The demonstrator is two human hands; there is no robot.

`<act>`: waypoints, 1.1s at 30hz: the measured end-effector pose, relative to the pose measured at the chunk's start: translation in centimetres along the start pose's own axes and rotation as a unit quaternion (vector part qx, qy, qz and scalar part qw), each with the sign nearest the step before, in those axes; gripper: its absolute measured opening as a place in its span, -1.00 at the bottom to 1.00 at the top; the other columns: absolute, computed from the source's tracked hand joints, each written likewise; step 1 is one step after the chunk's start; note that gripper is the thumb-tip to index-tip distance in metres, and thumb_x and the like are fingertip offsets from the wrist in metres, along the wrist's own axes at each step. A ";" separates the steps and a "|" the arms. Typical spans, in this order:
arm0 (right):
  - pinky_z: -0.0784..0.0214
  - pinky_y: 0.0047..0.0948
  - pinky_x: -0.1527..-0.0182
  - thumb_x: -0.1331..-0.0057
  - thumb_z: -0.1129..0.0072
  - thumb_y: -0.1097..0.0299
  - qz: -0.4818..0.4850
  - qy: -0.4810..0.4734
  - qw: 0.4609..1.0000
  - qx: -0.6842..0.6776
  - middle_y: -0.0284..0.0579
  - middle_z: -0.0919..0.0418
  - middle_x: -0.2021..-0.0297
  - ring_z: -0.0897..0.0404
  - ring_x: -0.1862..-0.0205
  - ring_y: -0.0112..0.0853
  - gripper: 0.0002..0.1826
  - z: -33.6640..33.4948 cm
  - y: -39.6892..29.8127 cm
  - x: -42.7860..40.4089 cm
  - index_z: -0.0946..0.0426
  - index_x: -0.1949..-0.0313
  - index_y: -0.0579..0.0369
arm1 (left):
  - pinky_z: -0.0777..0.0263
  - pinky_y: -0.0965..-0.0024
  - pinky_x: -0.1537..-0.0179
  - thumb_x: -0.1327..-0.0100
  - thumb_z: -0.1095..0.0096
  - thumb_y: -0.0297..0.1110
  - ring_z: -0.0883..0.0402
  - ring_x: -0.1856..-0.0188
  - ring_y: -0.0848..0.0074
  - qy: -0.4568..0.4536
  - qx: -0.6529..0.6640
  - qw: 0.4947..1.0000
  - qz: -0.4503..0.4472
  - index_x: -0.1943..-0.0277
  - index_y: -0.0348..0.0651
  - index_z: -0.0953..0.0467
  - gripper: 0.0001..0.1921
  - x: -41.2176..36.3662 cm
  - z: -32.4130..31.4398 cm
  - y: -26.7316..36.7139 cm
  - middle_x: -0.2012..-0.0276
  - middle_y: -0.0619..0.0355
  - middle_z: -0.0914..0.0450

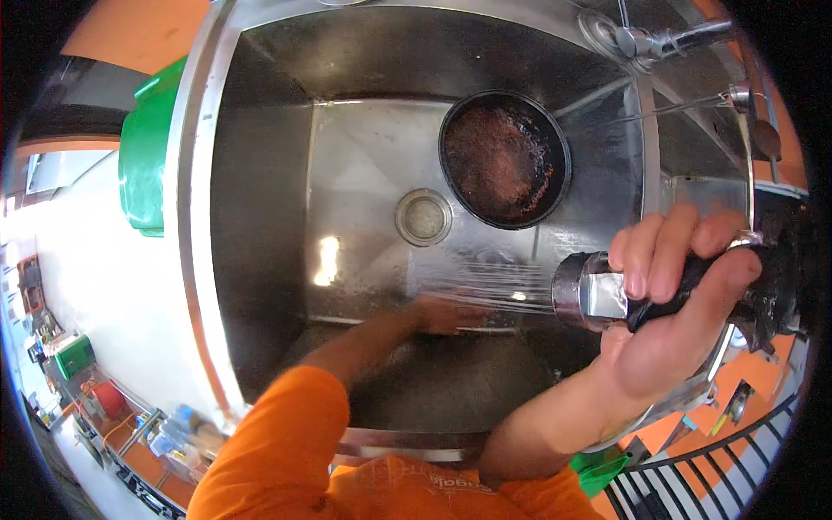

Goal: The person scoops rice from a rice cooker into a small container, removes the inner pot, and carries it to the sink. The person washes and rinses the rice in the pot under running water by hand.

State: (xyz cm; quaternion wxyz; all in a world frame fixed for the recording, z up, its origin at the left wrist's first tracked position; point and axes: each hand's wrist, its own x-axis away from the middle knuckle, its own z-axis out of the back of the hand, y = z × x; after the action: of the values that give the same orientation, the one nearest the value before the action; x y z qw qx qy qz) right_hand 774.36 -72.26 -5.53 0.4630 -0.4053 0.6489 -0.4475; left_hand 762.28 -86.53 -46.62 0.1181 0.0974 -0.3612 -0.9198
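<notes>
My right hand grips a pre-rinse spray nozzle with a black handle, at the right side of a deep stainless-steel sink. Streams of water shoot leftward from its head, low over the basin. My left hand is motion-blurred beside these streams, near the front of the basin; its fingers cannot be made out clearly. Towards the back right of the sink floor stands a round black pan, its inside coated with brown, wet-looking residue. The round drain lies left of the pan.
A metal faucet fixture is mounted at the back right corner. The steel rim bounds the sink on the left, with a green plastic container beyond it. Black metal bars curve at lower right.
</notes>
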 end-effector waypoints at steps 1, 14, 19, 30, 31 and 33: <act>-0.03 -0.54 0.40 -0.48 0.12 -0.13 0.000 -0.020 1.000 -0.009 -0.41 -0.17 0.60 -0.13 0.59 -0.61 -0.60 -0.7 0.0 0.1 -0.26 0.24 -0.05 | 0.16 0.09 -0.52 -0.34 -0.05 -0.09 -0.02 -0.52 0.38 0.002 -0.079 0.997 -0.013 -0.41 0.11 -0.25 -0.42 -0.1 -2.6 0.0 -0.50 0.28 -0.08; 0.00 -0.51 0.35 -0.48 0.07 -0.08 0.000 0.021 0.999 0.032 -0.42 -0.14 0.59 -0.11 0.56 -0.59 -0.62 1.2 0.1 -0.1 -0.27 0.28 -0.05 | 0.22 -0.04 -0.49 -0.31 -0.06 -0.02 0.05 -0.54 0.29 0.148 -0.186 0.929 0.286 -0.48 -0.03 -0.06 -0.27 -3.3 5.8 -5.5 -0.51 0.13 -0.01; -0.01 -0.50 0.36 -0.52 0.15 -0.05 0.009 0.006 1.000 0.008 -0.41 -0.13 0.59 -0.11 0.57 -0.58 -0.64 0.5 0.2 -0.1 -0.28 0.25 -0.03 | 0.25 0.05 -0.50 -0.34 -0.01 -0.06 0.06 -0.54 0.38 0.096 -0.260 0.878 0.390 -0.48 -0.14 -0.05 -0.28 1.4 7.7 -3.5 -0.53 0.15 0.00; 0.04 -0.63 0.49 -0.48 0.02 0.02 -0.025 -0.094 0.994 -0.041 -0.47 -0.14 0.64 -0.05 0.68 -0.68 -0.69 -0.4 -0.7 0.6 -0.24 0.21 -0.03 | 0.24 0.04 -0.50 -0.32 -0.03 -0.08 -0.01 -0.52 0.35 0.053 -0.181 0.980 0.061 -0.44 0.09 -0.18 -0.37 -6.6 0.2 -1.8 -0.49 0.21 -0.09; 0.04 -0.63 0.49 -0.48 0.02 0.02 -0.030 -0.089 0.995 -0.040 -0.47 -0.14 0.64 -0.05 0.68 -0.68 -0.69 -0.1 -0.7 0.6 -0.24 0.21 -0.03 | 0.15 0.02 -0.48 -0.27 -0.07 -0.08 -0.07 -0.49 0.28 0.123 -0.113 0.982 0.095 -0.43 -0.03 -0.19 -0.32 -6.0 1.4 -2.1 -0.49 0.16 -0.10; 0.04 -0.62 0.49 -0.49 0.03 0.03 -0.030 -0.049 0.997 -0.061 -0.47 -0.15 0.63 -0.06 0.67 -0.68 -0.70 0.3 -0.5 0.5 -0.24 0.20 -0.03 | 0.16 0.00 -0.47 -0.25 -0.09 -0.01 -0.08 -0.49 0.30 0.049 -0.071 0.978 0.191 -0.45 0.00 -0.18 -0.28 -3.1 4.0 -1.5 -0.49 0.16 -0.10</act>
State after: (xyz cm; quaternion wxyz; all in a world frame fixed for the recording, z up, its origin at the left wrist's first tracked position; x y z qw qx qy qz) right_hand 774.58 -72.95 -5.19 0.4552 -0.4730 0.6391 -0.4007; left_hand 764.00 -82.03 -44.47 0.3155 0.0627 -0.3004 -0.8980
